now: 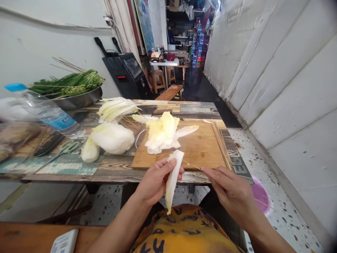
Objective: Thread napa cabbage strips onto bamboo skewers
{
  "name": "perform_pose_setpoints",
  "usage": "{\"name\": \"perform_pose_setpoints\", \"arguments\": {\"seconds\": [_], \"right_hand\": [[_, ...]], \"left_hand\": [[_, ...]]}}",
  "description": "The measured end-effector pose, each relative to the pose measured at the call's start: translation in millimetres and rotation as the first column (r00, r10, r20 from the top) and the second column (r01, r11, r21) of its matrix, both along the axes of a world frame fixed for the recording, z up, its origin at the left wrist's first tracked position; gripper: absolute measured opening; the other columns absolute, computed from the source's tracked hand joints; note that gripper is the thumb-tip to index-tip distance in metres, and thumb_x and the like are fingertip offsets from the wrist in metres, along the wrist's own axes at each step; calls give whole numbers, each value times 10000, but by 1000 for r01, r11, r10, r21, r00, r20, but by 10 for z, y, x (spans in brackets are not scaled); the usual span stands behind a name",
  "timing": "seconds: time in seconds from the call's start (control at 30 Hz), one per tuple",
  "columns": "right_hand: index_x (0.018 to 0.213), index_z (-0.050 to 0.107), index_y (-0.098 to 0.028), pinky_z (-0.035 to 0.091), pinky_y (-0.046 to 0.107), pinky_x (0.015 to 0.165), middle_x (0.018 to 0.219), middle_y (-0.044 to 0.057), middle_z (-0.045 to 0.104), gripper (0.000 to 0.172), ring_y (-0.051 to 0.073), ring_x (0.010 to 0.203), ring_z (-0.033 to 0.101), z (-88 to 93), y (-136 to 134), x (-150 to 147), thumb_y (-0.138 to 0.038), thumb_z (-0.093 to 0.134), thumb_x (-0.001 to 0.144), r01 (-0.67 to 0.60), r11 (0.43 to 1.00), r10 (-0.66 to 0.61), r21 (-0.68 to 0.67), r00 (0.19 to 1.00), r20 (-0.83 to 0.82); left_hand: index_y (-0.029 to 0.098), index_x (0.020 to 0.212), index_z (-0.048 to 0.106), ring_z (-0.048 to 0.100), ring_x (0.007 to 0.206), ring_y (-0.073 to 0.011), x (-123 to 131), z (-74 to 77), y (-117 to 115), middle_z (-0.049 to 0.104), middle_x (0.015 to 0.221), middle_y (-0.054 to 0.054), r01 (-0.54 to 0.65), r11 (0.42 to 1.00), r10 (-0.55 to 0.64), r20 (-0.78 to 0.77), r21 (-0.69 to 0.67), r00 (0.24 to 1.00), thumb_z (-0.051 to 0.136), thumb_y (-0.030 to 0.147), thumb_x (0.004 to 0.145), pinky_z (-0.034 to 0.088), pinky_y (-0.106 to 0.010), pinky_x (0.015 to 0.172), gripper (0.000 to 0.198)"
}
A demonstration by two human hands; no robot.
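Observation:
Between the fingers and thumb of my left hand [157, 181] is a long strip of napa cabbage leaf [173, 182], white with a yellow lower tip. My right hand [228, 184] pinches a thin bamboo skewer [192, 165], its front end pointing left towards the strip and its back end sticking out past the wrist. Whether the tip touches the leaf I cannot tell. Beyond both hands, a pile of cut cabbage leaves [162, 131] lies on the wooden cutting board [202, 147]. Bare skewers [221, 144] rest along the board's right edge.
Left of the board are a whole napa cabbage [113, 137], a smaller piece [90, 151] and skewered cabbage leaves [117, 108]. Farther left are scissors [70, 147], a water bottle [56, 117] and a metal bowl [79, 100] of skewered greens. A wall [297, 80] runs along the right.

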State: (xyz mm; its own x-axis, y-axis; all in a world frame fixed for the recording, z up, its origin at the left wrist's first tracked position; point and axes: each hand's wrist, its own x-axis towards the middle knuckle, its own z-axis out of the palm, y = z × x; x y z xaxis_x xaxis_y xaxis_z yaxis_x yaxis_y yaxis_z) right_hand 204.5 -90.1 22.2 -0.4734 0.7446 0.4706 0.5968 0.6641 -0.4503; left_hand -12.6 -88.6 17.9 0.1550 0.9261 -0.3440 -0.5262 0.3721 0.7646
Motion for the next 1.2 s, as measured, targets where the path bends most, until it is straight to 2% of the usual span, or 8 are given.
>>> {"name": "perform_pose_setpoints", "arguments": {"seconds": [0.23, 0.5, 0.7, 0.87, 1.1, 1.2], "right_hand": [[1139, 634, -217, 477, 228, 598, 806, 34, 659, 265, 124, 669, 629, -28, 13, -1, -137, 481, 937, -8, 1000, 8, 6, 1000, 0], [1021, 627, -202, 505, 239, 620, 856, 42, 696, 176, 145, 723, 667, 82, -6, 12, -172, 475, 938, -7, 1000, 7, -25, 1000, 20], [1066, 617, -211, 490, 236, 618, 846, 27, 688, 198, 134, 716, 655, 87, -60, 47, -162, 474, 937, -13, 1000, 14, -16, 999, 37], [1064, 622, -206, 503, 229, 650, 870, 29, 694, 198, 133, 741, 660, 91, -101, 51, -164, 478, 935, -13, 999, 13, -35, 1000, 19], [1043, 637, -187, 517, 240, 624, 851, 47, 695, 210, 147, 724, 666, 94, -85, -5, -161, 457, 938, 37, 999, -37, -36, 999, -2], [1033, 643, -193, 526, 240, 627, 856, 46, 702, 215, 149, 729, 674, 85, -73, -62, -164, 453, 938, 16, 998, -18, -62, 1000, -23]], "left_hand": [[125, 701, 664, 563, 516, -72, 8, 5, 5, 663, 624, -20, -7, 1000, 7, -9, 6, 1000, 778, 355, 679, 460, -164, 519, 258], [124, 691, 680, 550, 501, -77, 12, 27, -23, 674, 637, -32, 18, 1000, -17, -47, 22, 999, 797, 372, 641, 449, -184, 504, 279], [111, 668, 714, 526, 476, -86, 35, -37, -49, 642, 558, -38, 52, 998, -47, -130, 36, 990, 767, 413, 665, 437, -203, 499, 307], [111, 694, 727, 512, 475, -92, 50, -97, -59, 638, 570, -48, 93, 994, -83, -154, 64, 985, 736, 424, 700, 424, -220, 497, 313], [120, 684, 732, 513, 471, -98, 102, -95, -38, 639, 562, -41, 58, 997, -46, -196, 59, 979, 741, 460, 679, 400, -219, 480, 340], [118, 690, 741, 516, 464, -95, 171, -102, -50, 647, 556, -46, 108, 992, -92, -221, 63, 971, 740, 468, 677, 382, -209, 472, 350]]}}
